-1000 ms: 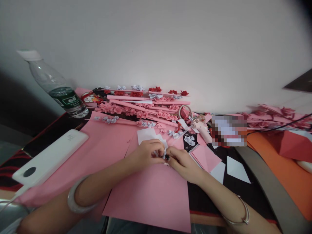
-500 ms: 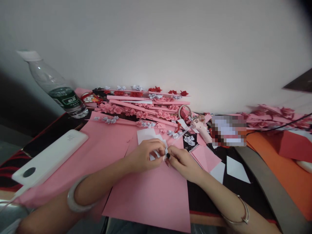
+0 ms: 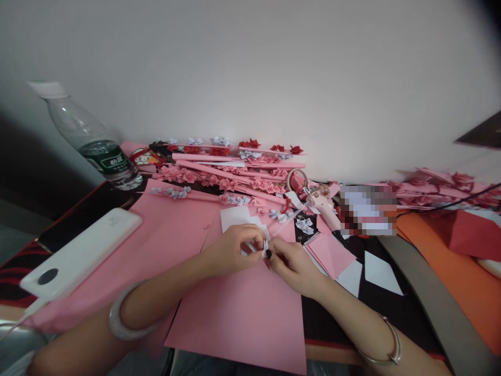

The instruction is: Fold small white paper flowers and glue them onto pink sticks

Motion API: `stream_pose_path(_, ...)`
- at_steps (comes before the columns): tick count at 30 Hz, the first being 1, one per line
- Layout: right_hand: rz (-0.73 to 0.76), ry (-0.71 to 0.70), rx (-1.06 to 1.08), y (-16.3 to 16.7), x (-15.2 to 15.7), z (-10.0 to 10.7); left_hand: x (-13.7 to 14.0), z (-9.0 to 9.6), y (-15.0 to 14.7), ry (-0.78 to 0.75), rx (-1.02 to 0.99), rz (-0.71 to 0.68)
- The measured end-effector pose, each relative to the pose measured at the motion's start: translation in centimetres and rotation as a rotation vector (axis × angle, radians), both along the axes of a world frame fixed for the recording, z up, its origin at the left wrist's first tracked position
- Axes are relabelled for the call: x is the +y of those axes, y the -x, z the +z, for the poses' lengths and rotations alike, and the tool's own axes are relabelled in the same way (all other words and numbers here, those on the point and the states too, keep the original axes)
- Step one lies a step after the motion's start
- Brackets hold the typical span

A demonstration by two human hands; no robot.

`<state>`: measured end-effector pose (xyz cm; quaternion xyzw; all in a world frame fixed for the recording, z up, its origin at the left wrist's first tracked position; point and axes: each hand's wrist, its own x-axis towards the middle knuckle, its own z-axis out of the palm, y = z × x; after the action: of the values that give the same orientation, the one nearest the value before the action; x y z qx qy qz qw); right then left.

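My left hand (image 3: pixel 230 249) and my right hand (image 3: pixel 291 262) meet over a large pink paper sheet (image 3: pixel 242 308) and pinch a small white folded paper piece (image 3: pixel 261 247) between their fingertips. The piece is mostly hidden by my fingers. A white paper square (image 3: pixel 235 216) lies just behind my left hand. Further back lies a pile of pink paper strips with small pink, white and red paper flowers (image 3: pixel 230 172).
A water bottle (image 3: pixel 88 138) stands at the back left. A white power bank (image 3: pixel 80 250) lies at the left. A pink glue gun (image 3: pixel 323 204) and pink and white paper squares (image 3: pixel 352 263) lie to the right. Red and orange sheets (image 3: pixel 462 235) lie at the far right.
My fingers have shifted slightly on the white paper piece; both hands stay in the same spot.
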<state>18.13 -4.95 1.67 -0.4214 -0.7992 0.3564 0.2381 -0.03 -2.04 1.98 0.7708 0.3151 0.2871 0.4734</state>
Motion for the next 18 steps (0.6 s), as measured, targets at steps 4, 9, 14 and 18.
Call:
stream_pose_path(4, -0.013, -0.042, -0.01, 0.04, -0.12, -0.21, -0.07, 0.05, -0.04, -0.011, 0.006, -0.006)
stream_pose_path(9, -0.03, -0.101, -0.03, 0.08, -0.27, -0.53, -0.21, -0.33, -0.16, -0.081, 0.05, 0.013)
stream_pose_path(14, -0.037, -0.123, -0.033, 0.18, -0.39, -0.54, -0.35, -0.5, -0.2, -0.179, 0.073, 0.026)
stream_pose_path(18, -0.041, -0.084, -0.027, 0.17, -0.32, -0.5, -0.29, -0.52, -0.17, -0.247, 0.075, 0.025)
